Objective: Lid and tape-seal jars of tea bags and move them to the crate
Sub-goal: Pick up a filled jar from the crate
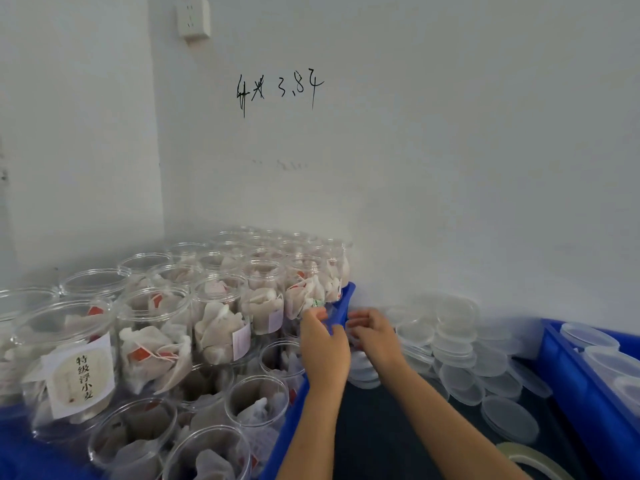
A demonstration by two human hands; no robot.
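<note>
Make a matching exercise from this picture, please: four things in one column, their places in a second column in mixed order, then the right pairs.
Things:
1. tape roll
2. labelled jar
3. loose lids
4. wall socket

Places:
A. top left, on the wall
B. heaped right of the hands
C. bottom right corner
D. left, in the blue crate

Pairs: 1-C, 2-D, 3-B, 4-A

Open jars of tea bags (152,341) fill the left crate (287,420). Right of it, stacked lids (453,348) lie against the wall (450,168); a tape roll (530,460) lies in front; another crate (581,403) stands far right.
</note>
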